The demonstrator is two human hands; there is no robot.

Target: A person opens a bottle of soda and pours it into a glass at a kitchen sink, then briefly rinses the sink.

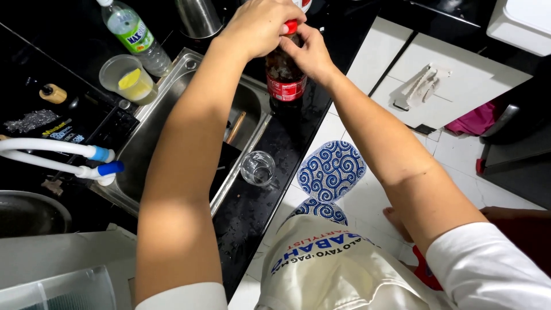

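The left hand [258, 26] is closing over the top of a dark soda bottle [285, 74], fingers curled down around its neck, while the right hand [310, 51] is gripping the same neck from the other side, thumb pressed just under the red cap [291, 26]. The bottle is standing upright on the wet black surface [287, 143] at the right edge of a steel sink [149, 132]; it is clear plastic, nearly full of dark brown liquid with froth showing near the shoulder, and is wearing a red label around its middle. A white faucet hose [46, 152] with blue fittings is reaching toward the sink from the left. Beyond the sink, a clear bottle with a green label [135, 34] is lying tilted beside a plastic cup [127, 77] holding something yellow. Nearer the person, a small empty drinking glass [257, 168] is sitting upright on the surface, well apart from the soda bottle.
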